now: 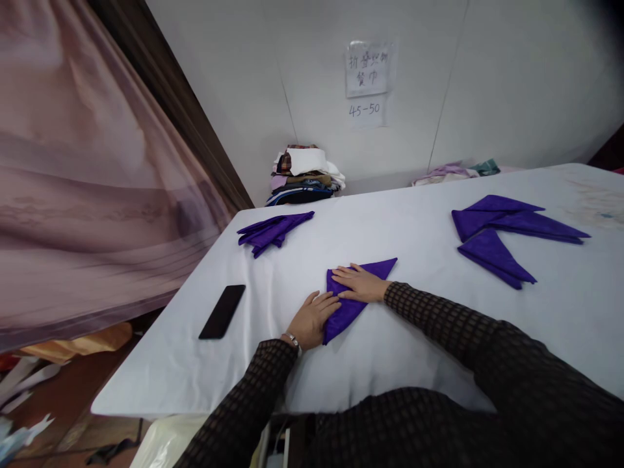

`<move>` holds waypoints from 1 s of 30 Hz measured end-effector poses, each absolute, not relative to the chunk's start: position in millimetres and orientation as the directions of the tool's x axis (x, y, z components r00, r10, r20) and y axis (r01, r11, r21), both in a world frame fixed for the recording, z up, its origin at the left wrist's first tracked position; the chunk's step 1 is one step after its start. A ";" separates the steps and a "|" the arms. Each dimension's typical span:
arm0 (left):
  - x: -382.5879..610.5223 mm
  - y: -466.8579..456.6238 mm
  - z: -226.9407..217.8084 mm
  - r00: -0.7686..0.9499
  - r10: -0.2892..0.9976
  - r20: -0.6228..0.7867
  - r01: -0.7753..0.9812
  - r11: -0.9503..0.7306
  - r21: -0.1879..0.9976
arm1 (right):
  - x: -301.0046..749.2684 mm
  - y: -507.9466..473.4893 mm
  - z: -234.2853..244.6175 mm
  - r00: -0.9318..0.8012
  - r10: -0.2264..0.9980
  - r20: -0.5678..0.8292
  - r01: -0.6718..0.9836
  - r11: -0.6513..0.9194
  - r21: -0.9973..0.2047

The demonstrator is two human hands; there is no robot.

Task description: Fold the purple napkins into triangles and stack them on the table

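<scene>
A purple cloth napkin (371, 268), folded into a triangle, lies on the white table (419, 227) in front of me. My left hand (312, 320) rests flat at its left edge, fingers stretched out over the fabric. Across the top of the napkin lies my right hand (361, 283), flat and open, fingers pointing left. Both hands press on the cloth and hold nothing.
A black phone (223, 311) lies at the left of the table. A bundle of purple napkins (273, 231) sits at the far left, and folded purple triangles (511, 234) at the right. Stacked fabrics (305, 175) stand by the wall. A pink curtain (88, 169) hangs left.
</scene>
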State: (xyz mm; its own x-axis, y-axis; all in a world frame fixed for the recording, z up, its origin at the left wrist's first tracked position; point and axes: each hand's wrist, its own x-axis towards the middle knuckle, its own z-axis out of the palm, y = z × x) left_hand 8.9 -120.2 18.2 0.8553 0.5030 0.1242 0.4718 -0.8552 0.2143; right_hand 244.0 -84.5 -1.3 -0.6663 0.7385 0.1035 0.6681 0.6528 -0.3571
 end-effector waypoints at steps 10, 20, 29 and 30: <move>17.9 -89.3 8.7 0.498 0.777 0.385 0.644 -0.629 0.435 | 245.9 -73.9 -6.2 -0.529 0.826 0.196 0.659 0.545 -0.519; 51.6 -68.0 -6.6 0.277 0.923 0.268 0.821 -0.372 0.433 | 236.8 -58.9 -3.7 -0.395 0.895 0.207 0.770 0.445 -0.457; 53.2 -65.5 -7.8 0.273 0.933 0.232 0.830 -0.351 0.433 | 229.2 -52.4 -11.3 -0.341 0.891 0.300 0.725 0.452 -0.519; 53.1 -65.4 -8.1 0.275 0.933 0.233 0.829 -0.353 0.434 | 228.8 -52.1 -11.5 -0.335 0.890 0.309 0.716 0.454 -0.530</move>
